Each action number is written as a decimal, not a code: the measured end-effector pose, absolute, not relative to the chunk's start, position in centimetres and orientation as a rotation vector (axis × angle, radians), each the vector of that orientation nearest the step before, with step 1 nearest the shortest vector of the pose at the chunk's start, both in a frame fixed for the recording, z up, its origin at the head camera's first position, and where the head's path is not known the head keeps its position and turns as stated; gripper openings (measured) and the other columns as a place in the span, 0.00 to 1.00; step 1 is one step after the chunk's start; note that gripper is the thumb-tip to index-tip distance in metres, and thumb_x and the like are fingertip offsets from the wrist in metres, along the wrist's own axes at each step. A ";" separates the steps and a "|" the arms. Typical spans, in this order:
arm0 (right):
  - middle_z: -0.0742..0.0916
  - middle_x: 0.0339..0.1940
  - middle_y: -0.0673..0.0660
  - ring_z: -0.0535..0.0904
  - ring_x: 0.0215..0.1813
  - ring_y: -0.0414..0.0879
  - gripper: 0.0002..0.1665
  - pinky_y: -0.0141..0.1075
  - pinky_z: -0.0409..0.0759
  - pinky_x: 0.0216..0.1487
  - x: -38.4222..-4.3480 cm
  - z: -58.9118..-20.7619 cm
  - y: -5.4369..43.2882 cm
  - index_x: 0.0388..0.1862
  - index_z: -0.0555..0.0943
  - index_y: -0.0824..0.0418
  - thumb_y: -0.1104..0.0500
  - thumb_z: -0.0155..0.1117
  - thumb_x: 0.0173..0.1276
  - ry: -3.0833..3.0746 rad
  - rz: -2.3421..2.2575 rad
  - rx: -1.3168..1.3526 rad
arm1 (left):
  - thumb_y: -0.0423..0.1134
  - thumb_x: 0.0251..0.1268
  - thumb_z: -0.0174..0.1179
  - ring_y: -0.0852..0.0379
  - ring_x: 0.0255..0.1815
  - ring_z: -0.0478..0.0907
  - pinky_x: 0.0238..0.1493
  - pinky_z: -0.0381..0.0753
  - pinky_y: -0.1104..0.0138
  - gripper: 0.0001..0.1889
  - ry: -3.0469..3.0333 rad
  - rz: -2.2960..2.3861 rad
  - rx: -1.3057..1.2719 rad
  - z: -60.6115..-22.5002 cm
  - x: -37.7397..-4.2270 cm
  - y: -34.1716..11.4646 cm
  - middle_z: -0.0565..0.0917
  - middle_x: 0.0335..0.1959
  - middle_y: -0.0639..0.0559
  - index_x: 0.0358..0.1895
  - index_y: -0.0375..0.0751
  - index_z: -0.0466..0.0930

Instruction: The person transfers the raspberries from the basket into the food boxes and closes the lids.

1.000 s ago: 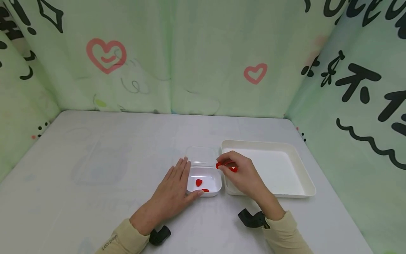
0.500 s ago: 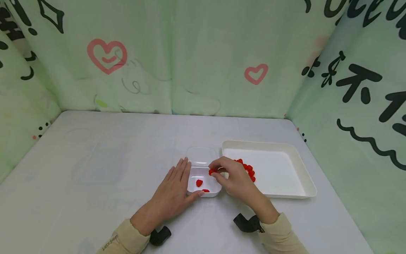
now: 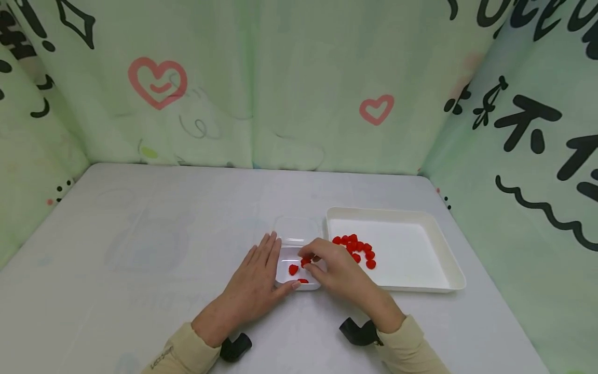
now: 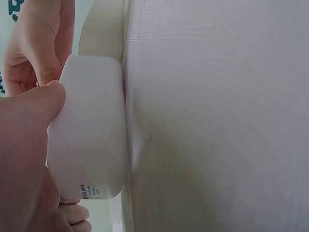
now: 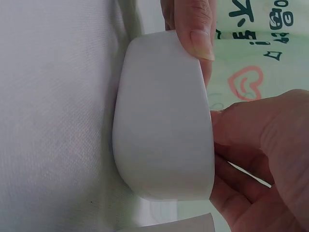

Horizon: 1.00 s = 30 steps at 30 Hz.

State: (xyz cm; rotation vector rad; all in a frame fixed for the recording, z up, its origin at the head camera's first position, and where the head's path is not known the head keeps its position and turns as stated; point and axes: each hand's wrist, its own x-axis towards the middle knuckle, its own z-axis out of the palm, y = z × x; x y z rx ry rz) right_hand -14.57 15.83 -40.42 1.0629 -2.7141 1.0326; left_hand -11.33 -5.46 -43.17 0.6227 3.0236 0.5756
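Observation:
A small white box [image 3: 283, 258] with a clear hinged lid [image 3: 296, 229] folded back sits in front of me. My left hand [image 3: 247, 288] lies along its left side, fingers straight, with the thumb [image 4: 54, 96] resting on the front rim. Over the box's right half, my right hand [image 3: 341, 267] pinches a small red piece [image 3: 306, 262] between thumb and fingers. A rounded red piece [image 3: 293, 269] and another red piece [image 3: 302, 281] lie in the box. The wrist views show the box's outer wall [image 5: 164, 121], which hides its inside.
Right of the box stands a shallow white tray [image 3: 411, 249]. Several red pieces [image 3: 368, 254] are grouped in its left part. A white cloth [image 3: 163, 234] covers the table, and green printed curtains [image 3: 289, 88] close off the back and sides.
My right hand has moved left and towards me from the tray to over the box, carrying a red piece. The tray's red pieces have come into view. My left hand has stayed put.

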 end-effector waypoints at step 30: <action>0.88 0.45 0.56 0.84 0.44 0.44 0.17 0.40 0.86 0.45 -15.1 -40.0 17.2 0.49 0.82 0.64 0.74 0.66 0.61 -2.549 1.042 1.001 | 0.68 0.65 0.54 0.46 0.83 0.46 0.80 0.52 0.49 0.51 3.013 0.578 0.602 -43.3 -11.4 -5.4 0.51 0.81 0.42 0.79 0.34 0.47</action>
